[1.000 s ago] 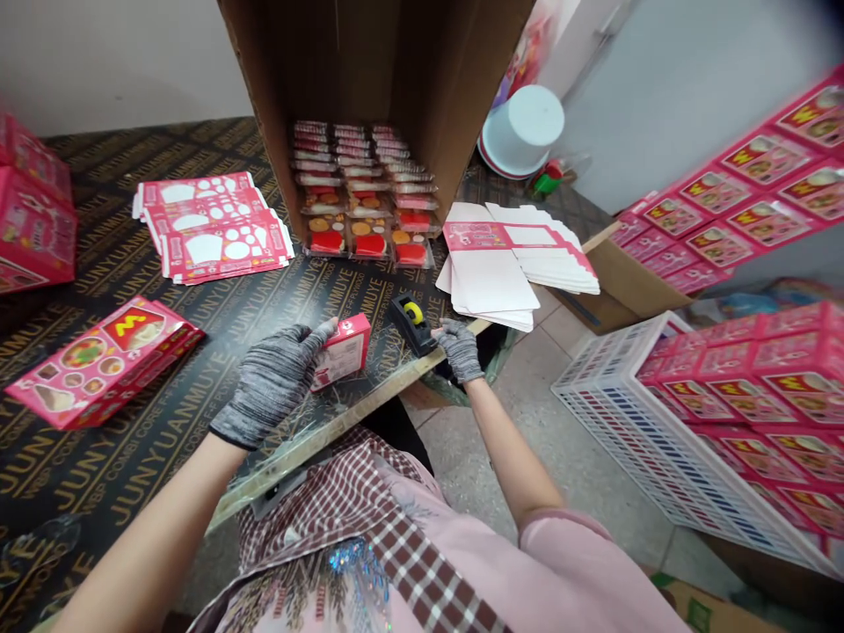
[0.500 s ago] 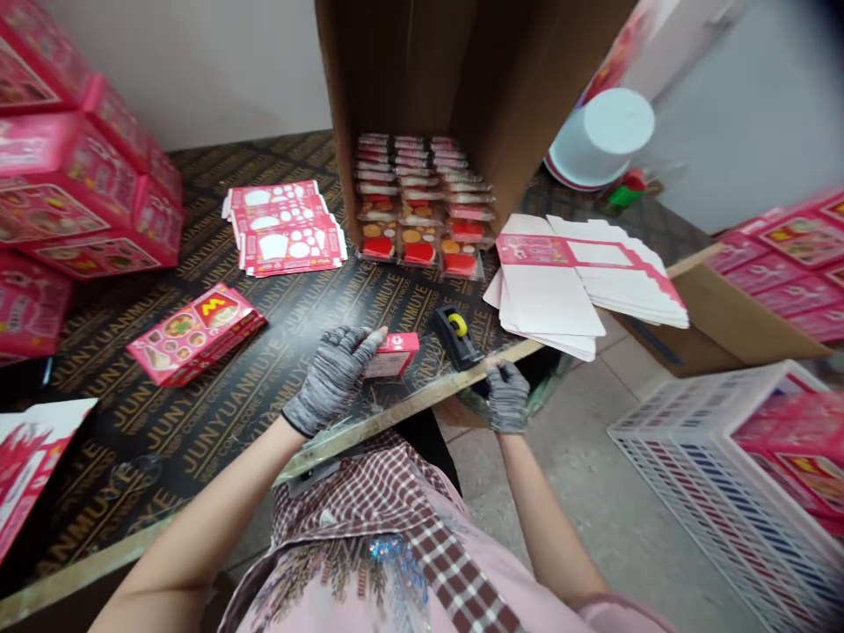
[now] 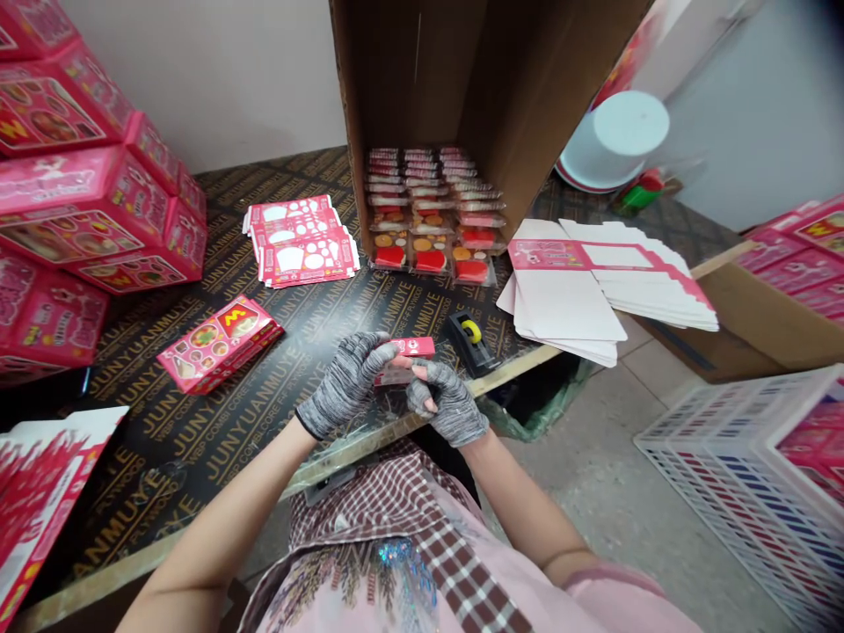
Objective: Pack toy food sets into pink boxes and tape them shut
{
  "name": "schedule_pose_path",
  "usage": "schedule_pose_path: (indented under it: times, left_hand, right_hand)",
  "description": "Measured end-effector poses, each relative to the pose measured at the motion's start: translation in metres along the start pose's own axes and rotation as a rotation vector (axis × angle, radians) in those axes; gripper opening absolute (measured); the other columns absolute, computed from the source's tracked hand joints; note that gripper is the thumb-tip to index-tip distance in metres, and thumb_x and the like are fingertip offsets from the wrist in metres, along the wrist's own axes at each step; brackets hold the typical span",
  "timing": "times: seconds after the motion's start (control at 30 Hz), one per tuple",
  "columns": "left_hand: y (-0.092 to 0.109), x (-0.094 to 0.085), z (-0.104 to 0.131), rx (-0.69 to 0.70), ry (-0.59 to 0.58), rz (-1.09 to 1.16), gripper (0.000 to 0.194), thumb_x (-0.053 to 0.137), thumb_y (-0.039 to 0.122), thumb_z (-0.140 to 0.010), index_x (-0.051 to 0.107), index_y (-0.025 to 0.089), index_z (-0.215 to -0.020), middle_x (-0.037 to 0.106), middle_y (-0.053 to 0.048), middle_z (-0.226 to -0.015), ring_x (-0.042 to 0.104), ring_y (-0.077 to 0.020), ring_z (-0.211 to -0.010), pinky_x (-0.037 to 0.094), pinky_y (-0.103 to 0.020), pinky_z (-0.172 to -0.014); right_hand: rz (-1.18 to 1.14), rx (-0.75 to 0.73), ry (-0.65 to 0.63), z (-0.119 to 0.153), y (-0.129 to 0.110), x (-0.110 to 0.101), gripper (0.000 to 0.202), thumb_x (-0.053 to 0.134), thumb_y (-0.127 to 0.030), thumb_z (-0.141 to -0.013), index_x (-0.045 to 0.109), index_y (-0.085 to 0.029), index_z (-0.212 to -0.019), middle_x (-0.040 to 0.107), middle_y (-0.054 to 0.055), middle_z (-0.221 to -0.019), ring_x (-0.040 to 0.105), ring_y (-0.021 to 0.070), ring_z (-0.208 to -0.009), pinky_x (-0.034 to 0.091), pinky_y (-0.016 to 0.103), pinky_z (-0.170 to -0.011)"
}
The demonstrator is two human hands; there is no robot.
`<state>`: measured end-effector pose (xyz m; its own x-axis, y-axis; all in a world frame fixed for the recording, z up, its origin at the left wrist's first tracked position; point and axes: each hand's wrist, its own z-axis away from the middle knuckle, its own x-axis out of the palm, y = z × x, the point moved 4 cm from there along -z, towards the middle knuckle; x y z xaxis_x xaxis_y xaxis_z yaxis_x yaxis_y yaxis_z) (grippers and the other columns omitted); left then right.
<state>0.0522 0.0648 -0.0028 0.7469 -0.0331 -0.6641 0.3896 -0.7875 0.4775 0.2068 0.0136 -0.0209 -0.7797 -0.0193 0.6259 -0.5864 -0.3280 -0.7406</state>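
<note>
My left hand (image 3: 348,382), in a grey knit glove with bare fingertips, is closed on a small pink carton (image 3: 420,345) near the table's front edge. My right hand (image 3: 449,403), gloved alike, is at the carton's near side with fingers curled in and fingertips close to those of the left. Whatever it pinches, if anything, is too small to make out. Just right of the carton lies a black tape dispenser (image 3: 476,352) with a yellow core. A longer pink printed box (image 3: 221,343) rests on the table to the left.
A tall cardboard box (image 3: 573,114) holds rows of bagged pieces (image 3: 432,255). Flat pink cartons (image 3: 307,255) lie left of it, white-backed ones (image 3: 571,299) right. Filled pink boxes (image 3: 85,202) are stacked at left. A white plastic basket (image 3: 725,457) and a bag-lined opening (image 3: 541,409) are at right.
My right hand has moved left and up from the table edge beside the tape dispenser to the carton. My left hand keeps its hold on it. The view has shifted slightly.
</note>
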Motion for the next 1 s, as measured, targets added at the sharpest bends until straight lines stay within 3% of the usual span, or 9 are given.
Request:
schedule_pose_path:
  times: [0.17,0.3,0.43,0.5,0.57,0.7,0.77,0.87,1.0]
  left_hand:
    - [0.009,0.003,-0.007,-0.048,0.056,-0.003,0.029,0.055,0.034,-0.097,0.072,0.022,-0.118,0.07,-0.01,-0.118,0.066,-0.0242,-0.108,0.053,-0.042,-0.094]
    - [0.01,0.013,-0.01,-0.102,0.168,-0.102,0.02,0.062,0.036,-0.095,0.075,0.021,-0.098,0.072,-0.01,-0.105,0.067,-0.0223,-0.096,0.054,-0.039,-0.086]
    - [0.013,0.019,-0.003,-0.033,0.123,-0.131,0.02,0.058,0.03,-0.096,0.074,0.023,-0.105,0.073,-0.01,-0.111,0.067,-0.0234,-0.101,0.054,-0.042,-0.089]
    - [0.016,0.015,0.005,-0.015,0.101,-0.081,0.021,0.056,0.03,-0.097,0.073,0.025,-0.108,0.073,-0.008,-0.113,0.067,-0.0226,-0.104,0.054,-0.043,-0.093]
    - [0.018,0.005,0.016,-0.106,0.151,-0.031,0.026,0.063,0.039,-0.094,0.072,0.028,-0.115,0.07,-0.008,-0.119,0.065,-0.0245,-0.113,0.05,-0.047,-0.103]
    - [0.002,-0.015,0.055,-0.599,0.503,0.344,0.067,0.062,0.059,-0.091,0.041,0.035,-0.15,0.061,-0.01,-0.136,0.062,-0.0255,-0.125,0.048,-0.049,-0.109]
    - [-0.011,-0.015,0.076,-0.79,0.567,0.646,0.08,0.063,0.058,-0.091,0.022,0.038,-0.157,0.061,-0.009,-0.136,0.066,-0.0229,-0.118,0.056,-0.045,-0.101]
    - [-0.035,-0.026,0.098,-0.87,0.585,0.821,0.101,0.084,0.047,-0.075,0.024,0.035,-0.155,0.06,-0.01,-0.139,0.068,-0.0242,-0.114,0.06,-0.041,-0.095]
    - [-0.077,-0.078,0.127,-0.849,0.786,0.805,0.099,0.093,0.03,-0.06,0.039,0.033,-0.144,0.058,-0.011,-0.142,0.068,-0.0246,-0.113,0.061,-0.038,-0.091]
  right_hand:
    - [0.109,-0.038,0.042,-0.006,0.002,-0.005,0.03,0.067,-0.047,-0.075,0.072,-0.017,-0.071,0.041,-0.008,-0.036,0.027,0.0075,-0.034,0.024,0.024,-0.04]
    - [0.698,-0.194,0.115,-0.003,-0.01,-0.023,0.043,0.066,-0.054,-0.081,0.062,-0.021,-0.054,0.051,-0.002,-0.041,0.041,0.0104,-0.039,0.032,0.026,-0.045]
    - [1.028,-0.525,0.404,0.002,-0.019,-0.062,0.036,0.078,-0.056,-0.073,0.07,-0.021,-0.078,0.066,0.002,-0.067,0.059,0.0176,-0.062,0.05,0.032,-0.064]
    - [1.068,-0.607,0.377,-0.008,-0.008,-0.075,0.046,0.081,-0.057,-0.067,0.071,-0.021,-0.094,0.072,0.006,-0.084,0.065,0.0235,-0.076,0.057,0.04,-0.075]
    - [1.099,-0.609,0.279,-0.023,0.012,-0.078,0.042,0.077,-0.056,-0.07,0.071,-0.023,-0.096,0.074,0.008,-0.089,0.069,0.0279,-0.083,0.058,0.047,-0.082]
    - [1.201,-0.825,0.169,-0.039,0.037,-0.059,0.029,0.059,-0.035,-0.088,0.071,-0.026,-0.113,0.075,0.01,-0.118,0.067,0.0305,-0.118,0.048,0.056,-0.11]
    - [1.327,-0.974,0.033,-0.046,0.045,-0.039,0.035,0.053,-0.025,-0.09,0.068,-0.029,-0.121,0.073,0.007,-0.128,0.06,0.0274,-0.132,0.034,0.058,-0.121]
    - [1.468,-0.992,-0.088,-0.063,0.055,-0.015,0.039,0.048,-0.02,-0.092,0.066,-0.03,-0.125,0.07,0.007,-0.134,0.051,0.0265,-0.142,0.023,0.062,-0.125]
    - [1.494,-0.959,0.089,-0.078,0.058,-0.006,0.053,0.052,-0.032,-0.095,0.052,-0.021,-0.147,0.046,0.017,-0.158,0.033,0.0339,-0.153,0.025,0.064,-0.123]
